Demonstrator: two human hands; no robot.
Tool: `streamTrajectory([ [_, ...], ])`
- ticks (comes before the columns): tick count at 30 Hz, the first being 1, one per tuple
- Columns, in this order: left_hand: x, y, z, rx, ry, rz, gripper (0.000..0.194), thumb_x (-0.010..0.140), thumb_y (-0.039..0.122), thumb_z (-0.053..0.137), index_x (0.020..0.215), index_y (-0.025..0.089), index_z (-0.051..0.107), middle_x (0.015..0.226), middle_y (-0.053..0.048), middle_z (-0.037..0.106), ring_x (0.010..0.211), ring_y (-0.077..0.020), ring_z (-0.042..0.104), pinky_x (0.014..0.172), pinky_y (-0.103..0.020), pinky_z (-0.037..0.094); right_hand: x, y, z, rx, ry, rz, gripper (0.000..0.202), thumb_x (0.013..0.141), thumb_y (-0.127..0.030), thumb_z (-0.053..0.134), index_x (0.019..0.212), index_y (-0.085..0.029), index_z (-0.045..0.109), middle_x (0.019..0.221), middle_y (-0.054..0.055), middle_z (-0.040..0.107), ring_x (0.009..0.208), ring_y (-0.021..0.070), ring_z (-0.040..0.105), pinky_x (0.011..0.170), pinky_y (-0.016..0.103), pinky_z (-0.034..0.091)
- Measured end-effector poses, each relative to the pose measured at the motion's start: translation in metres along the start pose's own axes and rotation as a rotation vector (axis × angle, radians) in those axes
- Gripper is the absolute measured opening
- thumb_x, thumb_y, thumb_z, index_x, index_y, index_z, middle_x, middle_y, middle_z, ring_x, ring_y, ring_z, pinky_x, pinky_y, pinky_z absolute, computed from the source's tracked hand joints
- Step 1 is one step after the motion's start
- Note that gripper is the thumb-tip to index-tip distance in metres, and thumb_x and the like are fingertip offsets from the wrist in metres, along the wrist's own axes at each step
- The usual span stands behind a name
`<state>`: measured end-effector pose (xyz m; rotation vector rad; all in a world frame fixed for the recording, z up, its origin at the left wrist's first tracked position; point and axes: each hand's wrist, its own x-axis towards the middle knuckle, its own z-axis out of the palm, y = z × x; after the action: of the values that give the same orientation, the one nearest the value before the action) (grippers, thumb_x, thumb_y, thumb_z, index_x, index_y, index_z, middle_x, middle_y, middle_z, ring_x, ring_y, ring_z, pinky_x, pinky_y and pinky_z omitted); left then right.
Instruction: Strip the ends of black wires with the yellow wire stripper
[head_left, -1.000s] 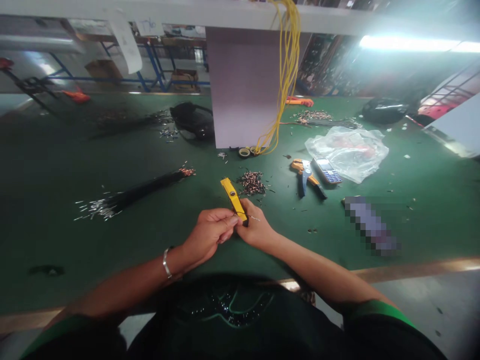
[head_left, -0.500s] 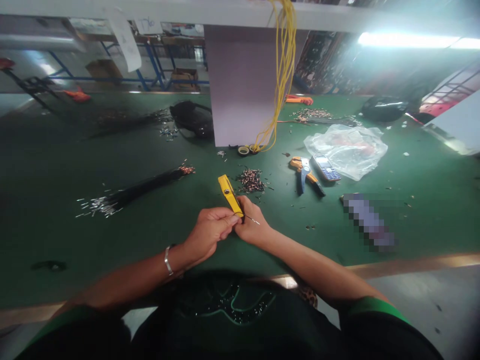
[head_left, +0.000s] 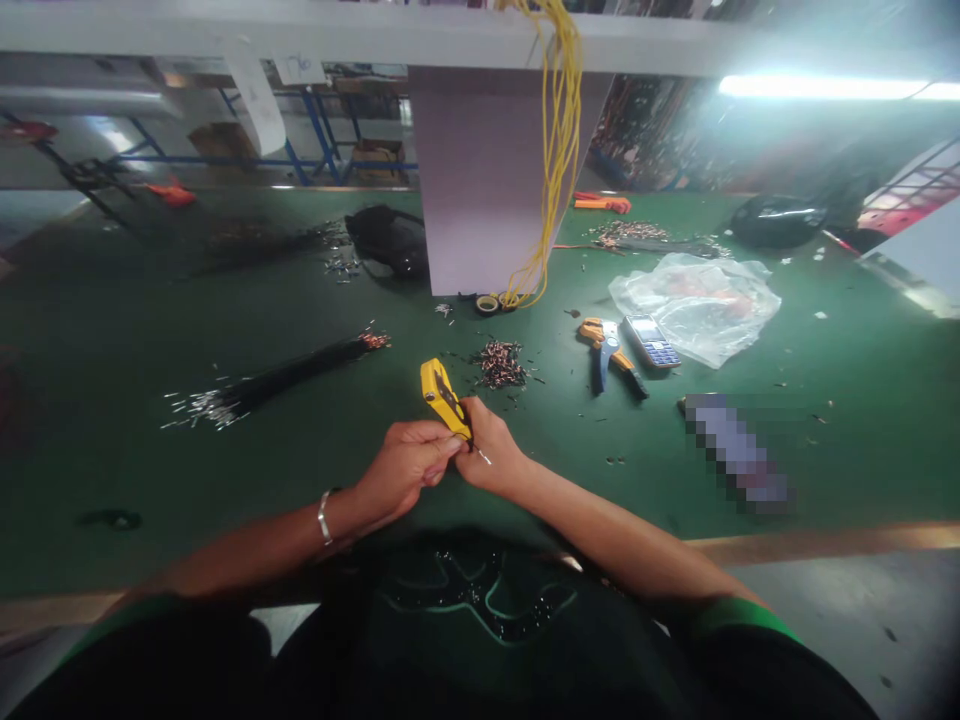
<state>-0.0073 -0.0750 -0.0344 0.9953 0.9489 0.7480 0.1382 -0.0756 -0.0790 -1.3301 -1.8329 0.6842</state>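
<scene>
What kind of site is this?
Probably a wiring workshop: a bundle of black wires on a green bench, orange-handled pliers, and yellow wires hanging from a shelf.

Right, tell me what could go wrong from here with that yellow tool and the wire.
The left hand has its fingertips close against the near end of the yellow tool, so a slip might pinch them. The thin wire is small and held by the fingertips, so it could slide or twist. The pile of small pieces lies loose just beyond, and a bump might scatter it.
</scene>
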Motion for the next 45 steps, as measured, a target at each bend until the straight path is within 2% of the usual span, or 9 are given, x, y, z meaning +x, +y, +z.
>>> streamTrajectory([
  [10,-0.004,0.001,0.005,0.018,-0.014,-0.019,0.027,0.066,0.036,0.076,0.058,0.011,0.066,0.036,0.007,0.032,0.036,-0.0033,0.027,0.041,-0.022,0.018,0.006,0.007,-0.002,-0.085,-0.008,0.021,0.033,0.063,-0.016,0.05,0.094,-0.021,0.043,0.079,0.004,0.056,0.068,0.0209,0.053,0.062,0.031,0.042],
  [13,-0.006,0.004,0.005,0.098,-0.069,0.008,0.024,0.071,0.033,0.074,0.069,0.01,0.07,0.04,0.005,0.042,0.04,-0.0046,0.035,0.043,-0.021,0.024,0.014,0.014,-0.012,-0.116,0.058,0.074,0.029,0.065,-0.017,0.048,0.094,-0.019,0.045,0.08,0.006,0.056,0.071,0.022,0.053,0.065,0.034,0.042],
  [17,0.004,0.013,-0.002,-0.081,-0.052,0.013,0.022,0.075,0.032,0.071,0.071,0.011,0.067,0.037,0.009,0.032,0.035,-0.0024,0.025,0.041,-0.02,0.019,0.017,0.018,-0.027,-0.036,0.155,0.07,0.031,0.064,-0.017,0.049,0.094,-0.02,0.047,0.079,0.005,0.056,0.068,0.0197,0.051,0.066,0.033,0.042],
  [21,0.017,0.02,-0.011,-0.198,-0.094,0.001,0.017,0.077,0.027,0.069,0.073,0.012,0.064,0.037,0.01,0.032,0.033,-0.0017,0.021,0.038,-0.019,0.017,0.014,0.017,-0.042,0.205,0.15,0.179,0.022,0.064,-0.021,0.053,0.085,-0.02,0.049,0.074,0.001,0.055,0.065,0.017,0.05,0.064,0.032,0.043],
  [25,0.02,0.024,-0.015,-0.257,-0.1,-0.03,0.013,0.079,0.022,0.066,0.073,0.011,0.063,0.039,0.01,0.032,0.033,-0.0018,0.021,0.037,-0.018,0.018,0.014,0.012,-0.054,0.624,0.007,0.302,0.03,0.061,-0.023,0.059,0.089,-0.019,0.049,0.077,0.0,0.056,0.061,0.0144,0.053,0.059,0.031,0.045],
  [29,0.018,0.028,-0.015,-0.269,-0.111,-0.03,0.012,0.08,0.021,0.065,0.073,0.012,0.064,0.039,0.01,0.031,0.033,-0.0019,0.021,0.037,-0.018,0.017,0.012,0.004,-0.056,0.793,-0.111,0.379,0.031,0.061,-0.025,0.061,0.089,-0.019,0.05,0.074,0.0,0.058,0.057,0.0145,0.055,0.059,0.033,0.046],
  [32,0.011,0.035,-0.014,-0.259,-0.118,-0.009,0.013,0.08,0.022,0.066,0.072,0.012,0.065,0.039,0.009,0.03,0.034,-0.0018,0.02,0.038,-0.019,0.017,0.008,0.0,-0.052,0.646,-0.183,0.412,0.028,0.065,-0.03,0.063,0.087,-0.018,0.052,0.072,0.0,0.057,0.057,0.0143,0.053,0.056,0.031,0.043],
  [38,-0.003,0.059,-0.014,-0.202,-0.063,0.138,0.016,0.076,0.027,0.071,0.068,0.014,0.067,0.037,0.008,0.03,0.035,-0.0022,0.021,0.04,-0.02,0.017,0.0,-0.01,-0.039,0.011,-0.22,0.288,0.031,0.067,-0.029,0.065,0.096,-0.017,0.06,0.077,0.002,0.06,0.064,0.0161,0.052,0.06,0.03,0.039],
  [45,0.002,0.061,-0.018,-0.223,-0.03,0.112,0.012,0.077,0.023,0.069,0.07,0.013,0.067,0.038,0.008,0.032,0.035,-0.0024,0.024,0.038,-0.019,0.019,-0.009,-0.019,-0.024,-0.376,-0.367,-0.034,0.034,0.068,-0.026,0.065,0.1,-0.013,0.063,0.09,0.01,0.064,0.082,0.0235,0.057,0.074,0.034,0.042],
])
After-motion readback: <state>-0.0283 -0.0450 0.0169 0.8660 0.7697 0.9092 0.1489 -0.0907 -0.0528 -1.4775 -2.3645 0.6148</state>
